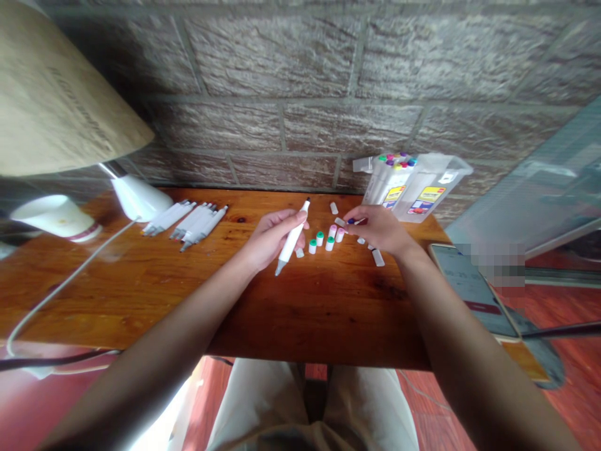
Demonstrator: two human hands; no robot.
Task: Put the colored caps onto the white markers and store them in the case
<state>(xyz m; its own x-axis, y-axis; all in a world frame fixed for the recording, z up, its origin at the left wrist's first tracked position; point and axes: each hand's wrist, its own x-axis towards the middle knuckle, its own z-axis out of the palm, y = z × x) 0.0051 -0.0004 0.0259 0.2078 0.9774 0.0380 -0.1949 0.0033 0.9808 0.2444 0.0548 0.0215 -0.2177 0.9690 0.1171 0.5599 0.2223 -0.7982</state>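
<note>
My left hand (277,235) is closed round a white marker (292,244), which slants with one bare dark tip up and a grey tip down. Over the loose caps, my right hand (378,227) pinches a small marker cap (350,221) with a dark blue end; the fingers partly hide it. Green-topped caps (320,238) and pink-topped caps (340,235) stand upright on the table between my hands. Several whitish caps lie around them, one white cap (378,257) just below my right hand and another white cap (333,208) farther back.
White markers (200,222) lie in two groups at the left, beside a lamp base (141,199) and a paper cup (59,218). Two clear marker cases (425,188) stand at the back right, one filled with colour-topped markers. A phone (474,291) lies at the right edge.
</note>
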